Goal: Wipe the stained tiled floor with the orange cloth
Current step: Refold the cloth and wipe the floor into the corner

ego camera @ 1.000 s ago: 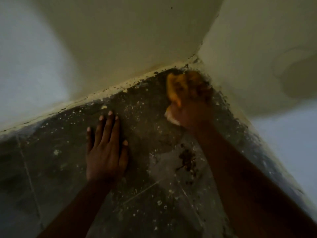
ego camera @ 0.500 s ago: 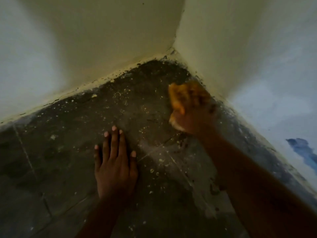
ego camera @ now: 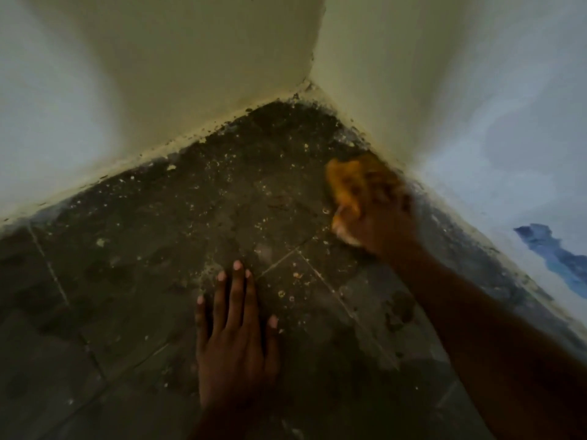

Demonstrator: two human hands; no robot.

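The right hand (ego camera: 378,217) grips the orange cloth (ego camera: 347,182) bunched in its fist, pressed on the tiled floor (ego camera: 158,249) far right, just beside the right wall (ego camera: 444,106) — blurred. The left hand (ego camera: 235,347) lies flat w/ fingers straight, near centre. Cloth looks soft, light, prob. damp — best held wadded, palm on top.

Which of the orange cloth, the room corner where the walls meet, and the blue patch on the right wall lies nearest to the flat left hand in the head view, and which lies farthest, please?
From the left hand:
1. Orange cloth, ahead and to the right, gripped by the right hand.
2. Room corner, farther ahead.
3. Blue patch, far right on the wall.
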